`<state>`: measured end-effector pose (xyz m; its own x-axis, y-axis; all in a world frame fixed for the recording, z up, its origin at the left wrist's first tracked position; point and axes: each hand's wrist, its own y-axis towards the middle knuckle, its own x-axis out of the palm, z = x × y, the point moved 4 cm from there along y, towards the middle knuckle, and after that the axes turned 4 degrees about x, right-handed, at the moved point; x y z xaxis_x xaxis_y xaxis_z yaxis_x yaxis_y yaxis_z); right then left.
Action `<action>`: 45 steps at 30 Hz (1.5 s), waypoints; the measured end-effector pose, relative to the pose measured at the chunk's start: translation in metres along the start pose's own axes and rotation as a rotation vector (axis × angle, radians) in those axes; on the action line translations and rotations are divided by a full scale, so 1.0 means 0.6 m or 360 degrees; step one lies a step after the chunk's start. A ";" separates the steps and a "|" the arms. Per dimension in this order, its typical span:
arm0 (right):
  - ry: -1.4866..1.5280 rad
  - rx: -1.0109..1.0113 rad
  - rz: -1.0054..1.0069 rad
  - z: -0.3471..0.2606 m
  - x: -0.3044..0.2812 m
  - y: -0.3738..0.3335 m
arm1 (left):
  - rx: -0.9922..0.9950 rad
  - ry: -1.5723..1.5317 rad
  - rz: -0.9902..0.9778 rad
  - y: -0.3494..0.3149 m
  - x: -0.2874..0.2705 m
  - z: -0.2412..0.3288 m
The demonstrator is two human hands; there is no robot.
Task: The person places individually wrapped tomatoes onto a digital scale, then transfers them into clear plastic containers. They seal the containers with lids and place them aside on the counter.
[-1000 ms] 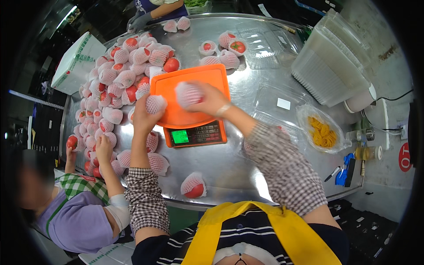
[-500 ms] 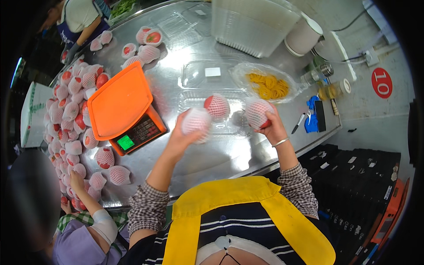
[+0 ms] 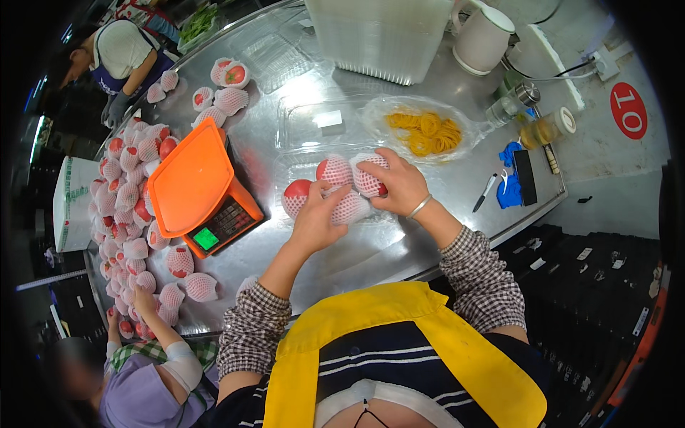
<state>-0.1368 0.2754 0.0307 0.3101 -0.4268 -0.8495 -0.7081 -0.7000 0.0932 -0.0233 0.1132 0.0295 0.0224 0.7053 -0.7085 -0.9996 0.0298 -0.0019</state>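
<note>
Several red tomatoes in white foam nets sit close together at a clear plastic tray [image 3: 389,227] before me. My left hand [image 3: 315,222] is closed, its thumb against the near netted tomato [image 3: 349,207]. Beside its fingers is another netted tomato [image 3: 295,202] with a bare red top. My right hand [image 3: 401,184] curls round the right-hand tomato [image 3: 367,178], fingers over the top and thumb below. Between the hands, farther back, rests another tomato [image 3: 335,170]. The hands and fruit hide much of the tray.
An orange scale [image 3: 193,182] stands left, beside a heap of netted tomatoes [image 3: 121,203]. Behind are a stack of clear containers [image 3: 378,43], a kettle [image 3: 485,39] and a bag of yellow rubber bands [image 3: 428,135]. A pen [image 3: 484,192] lies right. Two other people work at left.
Both hands have moved inward with netted tomatoes, which now cluster round the one at the tray. The right hand travelled left, and the whole view has shifted slightly.
</note>
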 end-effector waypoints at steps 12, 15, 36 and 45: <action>-0.0325 -0.0128 0.0264 -0.019 0.034 0.010 | 0.0220 0.0003 0.0019 -0.017 0.006 -0.010; -0.0246 -0.0044 0.0294 -0.020 0.042 0.011 | 0.0195 -0.0077 0.0088 -0.017 0.000 -0.008; -0.0114 -0.0358 -0.0528 -0.018 0.054 -0.026 | -0.0251 -0.2377 0.0661 -0.027 -0.066 -0.117; 0.1190 0.0354 -0.0139 -0.019 0.024 -0.006 | -0.0077 -0.1461 0.0680 0.032 0.003 -0.057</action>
<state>-0.1228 0.2652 0.0238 0.6592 -0.7032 -0.2663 -0.7475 -0.6512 -0.1310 -0.0431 0.0911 0.0039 -0.3511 0.9226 0.1599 -0.9267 -0.3668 0.0819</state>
